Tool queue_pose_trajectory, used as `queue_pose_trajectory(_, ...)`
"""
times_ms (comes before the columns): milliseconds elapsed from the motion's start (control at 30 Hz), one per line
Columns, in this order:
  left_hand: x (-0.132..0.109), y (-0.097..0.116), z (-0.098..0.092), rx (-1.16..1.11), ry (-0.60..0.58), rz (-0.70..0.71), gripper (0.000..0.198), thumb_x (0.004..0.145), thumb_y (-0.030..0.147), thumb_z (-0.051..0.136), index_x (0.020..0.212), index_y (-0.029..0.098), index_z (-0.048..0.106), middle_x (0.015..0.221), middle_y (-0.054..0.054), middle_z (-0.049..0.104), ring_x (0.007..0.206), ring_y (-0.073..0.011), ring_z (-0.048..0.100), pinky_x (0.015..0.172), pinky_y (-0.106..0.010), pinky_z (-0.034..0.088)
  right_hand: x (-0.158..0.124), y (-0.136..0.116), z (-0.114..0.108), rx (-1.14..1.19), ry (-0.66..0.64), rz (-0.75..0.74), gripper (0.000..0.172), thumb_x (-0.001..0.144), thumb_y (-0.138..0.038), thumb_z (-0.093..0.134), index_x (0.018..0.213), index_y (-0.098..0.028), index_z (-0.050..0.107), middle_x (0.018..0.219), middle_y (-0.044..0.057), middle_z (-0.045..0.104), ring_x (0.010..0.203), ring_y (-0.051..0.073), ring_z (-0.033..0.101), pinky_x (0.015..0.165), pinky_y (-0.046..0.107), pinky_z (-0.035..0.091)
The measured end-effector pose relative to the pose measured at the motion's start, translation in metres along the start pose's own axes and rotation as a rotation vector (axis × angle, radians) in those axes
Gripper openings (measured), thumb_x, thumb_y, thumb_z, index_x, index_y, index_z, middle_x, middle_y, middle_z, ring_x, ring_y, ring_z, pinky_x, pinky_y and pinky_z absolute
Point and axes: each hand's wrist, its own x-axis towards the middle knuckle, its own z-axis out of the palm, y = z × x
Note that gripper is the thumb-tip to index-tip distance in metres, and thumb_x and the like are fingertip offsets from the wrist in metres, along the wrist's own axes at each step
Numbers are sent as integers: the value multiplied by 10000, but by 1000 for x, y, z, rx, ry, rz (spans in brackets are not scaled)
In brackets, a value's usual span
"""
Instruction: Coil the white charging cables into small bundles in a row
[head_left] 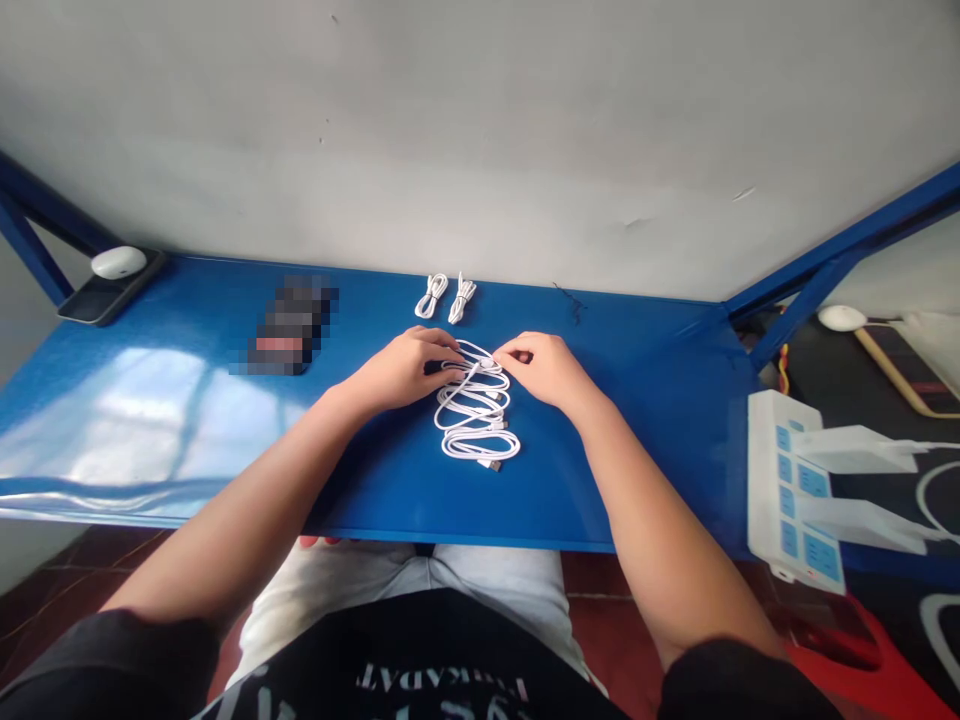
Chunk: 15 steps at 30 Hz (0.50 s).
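Observation:
Several coiled white USB cables (480, 443) lie in a column on the blue table, with a metal USB plug showing at the near end. At the far end of this column, my left hand (411, 368) has its fingers and thumb closed on the left side of a loop. My right hand (546, 370) pinches the same coil from the right, thumb and forefinger together near its plug. Beyond my hands, side by side, are two tightly bundled white cables (431, 297). Some thin black ties (571, 302) lie farther right.
A blurred-out dark item (289, 325) lies to the left. In the far left corner, a white rounded object (118, 262) rests on a dark tray (97, 305). At right stands a white power strip (765, 480) with chargers plugged in. Blue frame bars (847, 245) flank the table against a grey wall.

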Motion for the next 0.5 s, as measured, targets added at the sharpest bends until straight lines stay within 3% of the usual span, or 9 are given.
queue_pose_trajectory(133,-1,-1,2,34,17,-18,267,928,391,672,1110,235,790,1177,-95,726,1063,-254,663,993,-439,497,-1,-2,1,44,3,9,216,895,-374,659,974,-226,796,974,59,757,835,208,652,752,344,521)
queue_pose_trajectory(233,0,-2,8,69,66,-34,224,943,354,652,1059,230,798,1102,-87,740,975,-234,667,917,-410,513,-2,-3,-2,41,-54,0,351,794,-399,778,1108,-242,778,1066,71,744,917,231,653,782,360,542)
queue_pose_trajectory(400,2,1,14,9,146,-27,260,965,402,625,1009,209,794,1018,-82,749,899,-212,677,834,-367,523,-1,-1,-2,15,-9,-16,192,829,-308,737,996,-234,798,1050,73,743,867,216,648,781,365,545)
queue_pose_trajectory(500,4,1,12,-60,191,-14,309,991,405,579,1003,171,781,972,-98,750,887,-208,685,834,-363,538,0,3,0,26,-13,-36,197,821,-277,740,1007,-242,794,1057,68,741,887,217,650,783,359,546)
